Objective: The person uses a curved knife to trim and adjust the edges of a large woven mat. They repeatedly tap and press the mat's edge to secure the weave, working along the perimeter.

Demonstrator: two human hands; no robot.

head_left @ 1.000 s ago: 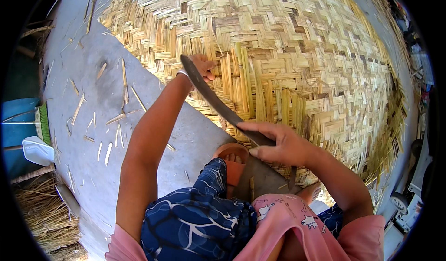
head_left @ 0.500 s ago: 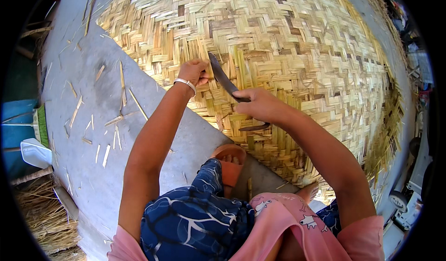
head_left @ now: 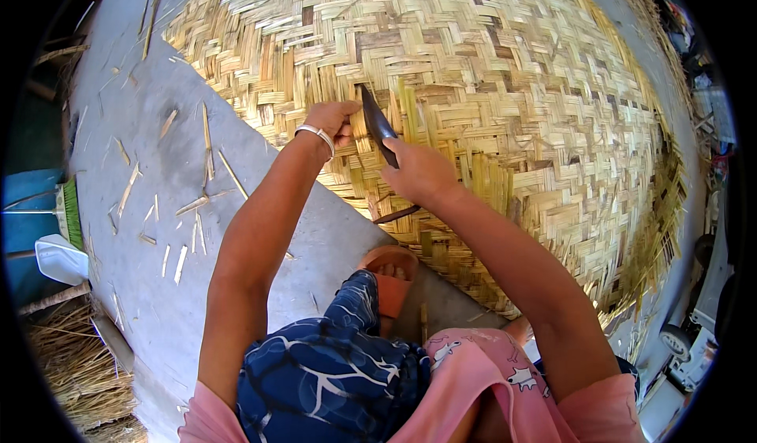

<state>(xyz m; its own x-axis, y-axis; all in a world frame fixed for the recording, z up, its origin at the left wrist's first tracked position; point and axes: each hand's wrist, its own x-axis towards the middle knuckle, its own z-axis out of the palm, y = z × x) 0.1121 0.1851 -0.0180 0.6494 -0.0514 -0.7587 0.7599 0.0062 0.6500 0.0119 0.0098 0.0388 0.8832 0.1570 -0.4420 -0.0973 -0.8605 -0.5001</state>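
Note:
A large woven mat of pale, split bamboo-like strips [head_left: 505,104] lies on the floor before me. My right hand [head_left: 419,173] grips a dark curved knife [head_left: 377,121]. Its pointed blade slants up and left over the weave, and the tail end of its handle shows below my fist. At the near left part of the mat my left hand [head_left: 331,123], with a pale bracelet at the wrist, is closed in a pinch on a strip of the mat beside the blade tip. Its fingertips are partly hidden.
Cut strips [head_left: 207,139] lie scattered over the grey floor [head_left: 158,206] on the left. A white plastic scoop [head_left: 63,259], a green-bristled broom [head_left: 71,214] and a straw bundle [head_left: 71,364] are at the left edge. My sandalled foot [head_left: 390,281] is by the mat's near edge.
My right hand has moved up and left with the knife, and the blade has turned steeper. My left hand has stayed almost in place, its fingertips shifted slightly right.

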